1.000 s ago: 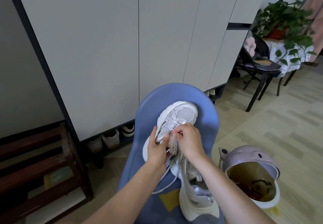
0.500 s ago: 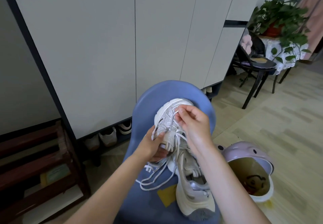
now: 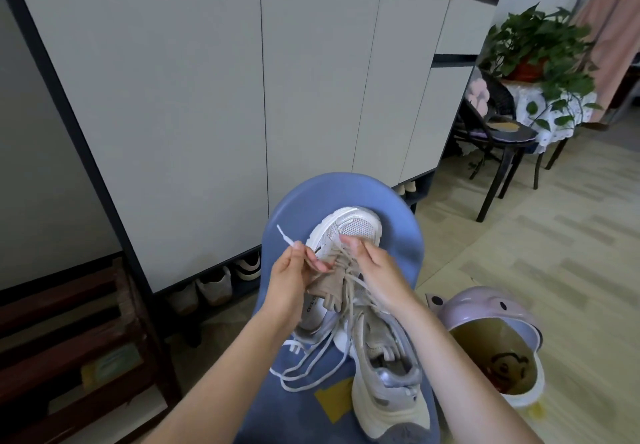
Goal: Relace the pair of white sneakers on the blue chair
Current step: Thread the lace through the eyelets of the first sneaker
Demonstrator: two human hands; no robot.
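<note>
At far left stands a dark wooden rack [image 3: 69, 339], then pale cabinet doors [image 3: 207, 97] with shoes tucked beneath. The left hand [image 3: 294, 277] pinches a white lace [image 3: 287, 237] whose tip sticks up. On the blue chair [image 3: 398, 235] the far sneaker [image 3: 353, 227] lies toe away; the right hand [image 3: 377, 270] grips its laces (fingers curled). The near sneaker [image 3: 388, 395] lies below. A lilac bin [image 3: 485, 308] stands right.

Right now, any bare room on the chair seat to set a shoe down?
Bare blue chair seat right of the far sneaker, and the left front edge beside the loose laces. The middle is crowded: both sneakers, both hands.
</note>
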